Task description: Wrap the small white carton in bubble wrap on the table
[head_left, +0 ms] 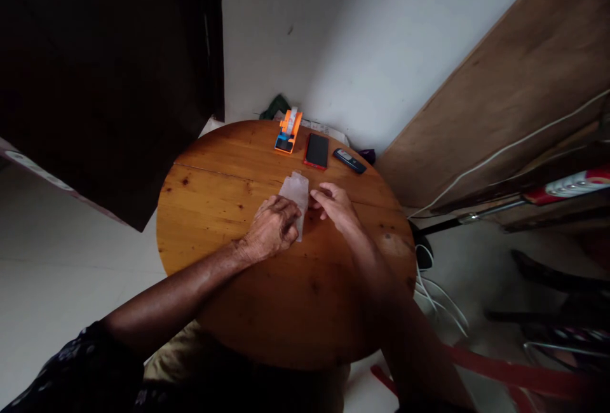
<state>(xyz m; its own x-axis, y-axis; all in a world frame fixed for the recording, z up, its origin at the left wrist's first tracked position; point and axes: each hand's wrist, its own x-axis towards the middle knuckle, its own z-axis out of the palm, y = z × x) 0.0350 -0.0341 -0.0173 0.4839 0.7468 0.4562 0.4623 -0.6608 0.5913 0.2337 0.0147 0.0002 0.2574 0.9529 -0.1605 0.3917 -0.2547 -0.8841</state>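
Observation:
A translucent whitish piece with a small tab at its far end, maybe a plastic sleeve or folded packaging (297, 189), lies on the round wooden table (214, 209) in front of me. My left hand (275, 225) rests over its near left part with curled fingers, covering some of it. Just off its right edge is my right hand (336, 205), fingers apart and partly bent. Nothing shows between those fingers, though whether a fingertip touches the edge I cannot tell.
Toward the table's far edge stand an orange and blue tape dispenser (288, 130), a dark phone with a red edge (316, 150) and a small dark blue handheld device (349, 160). White cables (438, 298) lie on the floor at right. A white wall (333, 38) rises behind.

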